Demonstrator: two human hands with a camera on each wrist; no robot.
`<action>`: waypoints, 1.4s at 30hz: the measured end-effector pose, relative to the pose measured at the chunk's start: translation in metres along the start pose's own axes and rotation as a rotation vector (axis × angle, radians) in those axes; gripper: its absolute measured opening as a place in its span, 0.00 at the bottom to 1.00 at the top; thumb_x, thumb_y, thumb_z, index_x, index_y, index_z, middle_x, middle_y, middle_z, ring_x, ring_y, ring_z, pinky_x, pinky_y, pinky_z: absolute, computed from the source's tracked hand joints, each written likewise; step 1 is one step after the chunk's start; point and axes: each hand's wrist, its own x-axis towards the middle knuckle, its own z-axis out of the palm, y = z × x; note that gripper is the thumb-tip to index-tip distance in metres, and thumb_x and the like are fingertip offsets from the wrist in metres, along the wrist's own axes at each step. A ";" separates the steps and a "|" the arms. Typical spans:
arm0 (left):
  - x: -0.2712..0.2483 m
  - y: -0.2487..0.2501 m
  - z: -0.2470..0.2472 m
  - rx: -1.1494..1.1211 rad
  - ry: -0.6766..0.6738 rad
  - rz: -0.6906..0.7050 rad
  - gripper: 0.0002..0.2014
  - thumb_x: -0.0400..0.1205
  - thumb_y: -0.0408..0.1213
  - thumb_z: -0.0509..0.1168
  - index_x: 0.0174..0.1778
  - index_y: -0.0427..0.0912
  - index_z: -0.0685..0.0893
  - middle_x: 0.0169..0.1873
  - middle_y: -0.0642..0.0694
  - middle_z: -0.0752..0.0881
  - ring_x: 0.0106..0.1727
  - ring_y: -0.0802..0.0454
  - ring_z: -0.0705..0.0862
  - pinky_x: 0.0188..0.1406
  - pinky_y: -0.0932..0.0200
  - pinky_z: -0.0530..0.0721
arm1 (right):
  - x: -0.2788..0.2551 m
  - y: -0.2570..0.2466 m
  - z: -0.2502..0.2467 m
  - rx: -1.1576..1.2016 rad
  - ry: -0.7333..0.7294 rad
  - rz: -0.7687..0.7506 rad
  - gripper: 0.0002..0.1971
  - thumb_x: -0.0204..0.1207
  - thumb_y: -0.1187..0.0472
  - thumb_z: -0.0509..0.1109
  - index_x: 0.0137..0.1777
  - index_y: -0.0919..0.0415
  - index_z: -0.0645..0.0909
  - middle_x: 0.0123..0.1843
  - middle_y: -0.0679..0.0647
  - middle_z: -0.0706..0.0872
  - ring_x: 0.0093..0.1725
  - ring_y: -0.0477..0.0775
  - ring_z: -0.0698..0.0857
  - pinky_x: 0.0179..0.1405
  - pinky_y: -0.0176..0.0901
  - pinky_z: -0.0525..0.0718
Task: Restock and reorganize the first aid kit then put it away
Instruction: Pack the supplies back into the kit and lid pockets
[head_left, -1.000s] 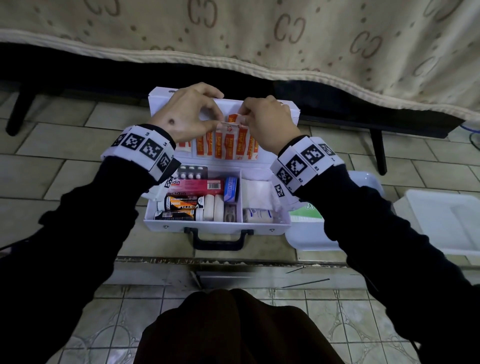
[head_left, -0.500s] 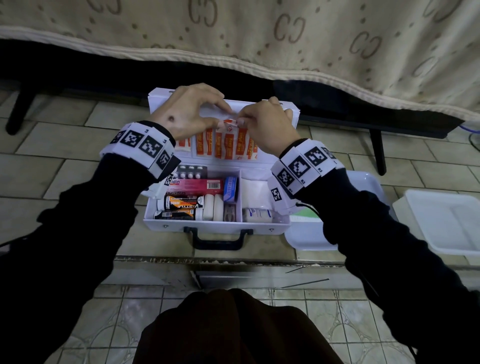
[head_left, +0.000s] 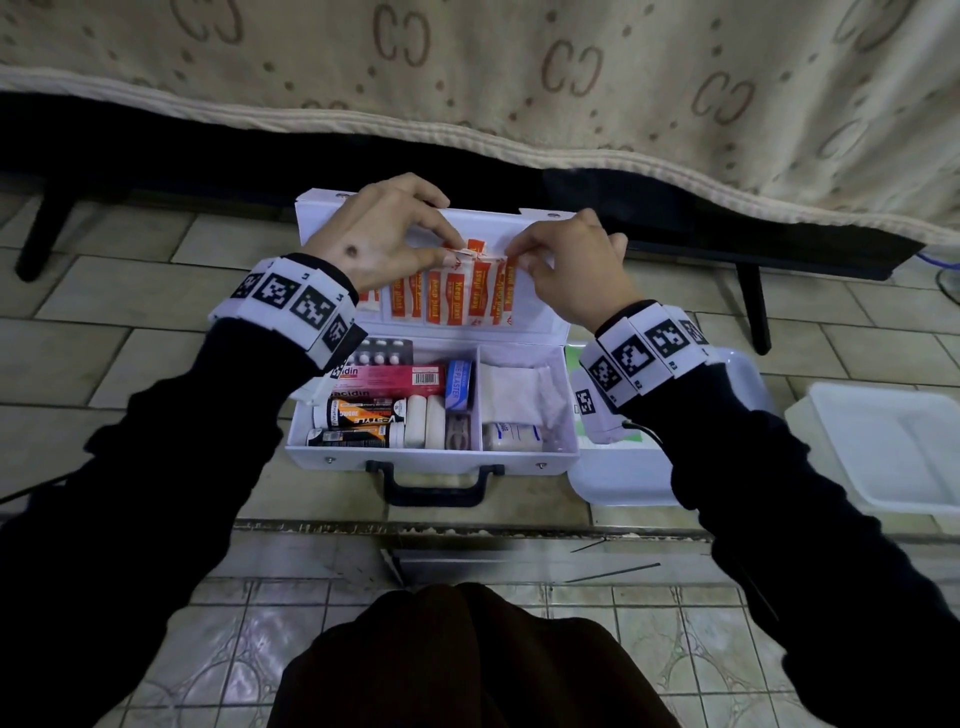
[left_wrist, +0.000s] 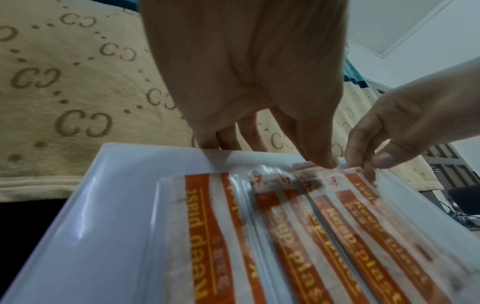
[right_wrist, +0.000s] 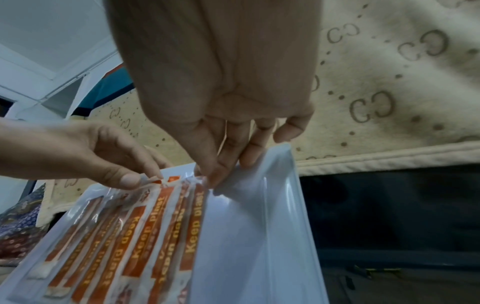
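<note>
The white first aid kit (head_left: 431, 458) lies open on the tiled floor, its lid (head_left: 543, 312) tilted up toward the bed. A clear pocket (right_wrist: 246, 205) in the lid holds several orange-and-white plaster strips (head_left: 452, 296). My left hand (head_left: 453, 249) pinches the top of one strip (left_wrist: 306, 170) that sticks out of the pocket. My right hand (head_left: 519, 257) pinches the pocket's top edge beside the rightmost strips (right_wrist: 197, 205). The base holds a pink box (head_left: 389, 375), two orange-black tubes (head_left: 358, 413), a blister pack, a blue roll and white gauze (head_left: 514, 389).
A white tray (head_left: 623, 483) sits right of the kit under my right forearm, with another white tray (head_left: 883, 452) further right. A bed with a beige blanket (head_left: 519, 78) and dark legs (head_left: 753, 306) stands just behind. A floor threshold (head_left: 467, 530) runs in front.
Both hands have stayed at the lid pocket. The right hand has drawn a little to the right, widening the gap between the hands, while the left keeps its pinch on the strip.
</note>
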 end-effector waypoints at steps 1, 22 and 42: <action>0.000 0.000 0.000 0.000 0.005 -0.004 0.11 0.76 0.44 0.71 0.53 0.49 0.89 0.66 0.50 0.77 0.68 0.54 0.74 0.66 0.59 0.70 | -0.001 0.001 0.000 0.018 0.000 -0.005 0.13 0.81 0.62 0.60 0.58 0.48 0.83 0.55 0.44 0.85 0.65 0.51 0.69 0.52 0.44 0.57; 0.006 0.021 -0.007 -0.056 0.139 -0.199 0.20 0.73 0.49 0.73 0.59 0.48 0.86 0.56 0.49 0.88 0.57 0.54 0.84 0.61 0.58 0.80 | -0.010 0.011 0.001 0.178 0.040 -0.091 0.10 0.81 0.59 0.59 0.57 0.51 0.80 0.47 0.39 0.79 0.59 0.47 0.69 0.57 0.46 0.61; 0.014 0.034 0.000 -0.063 0.002 -0.033 0.07 0.71 0.42 0.76 0.42 0.46 0.88 0.52 0.49 0.87 0.55 0.58 0.80 0.58 0.66 0.71 | -0.037 0.110 -0.034 0.204 0.098 0.368 0.09 0.76 0.67 0.67 0.54 0.63 0.85 0.49 0.53 0.86 0.50 0.49 0.82 0.48 0.28 0.75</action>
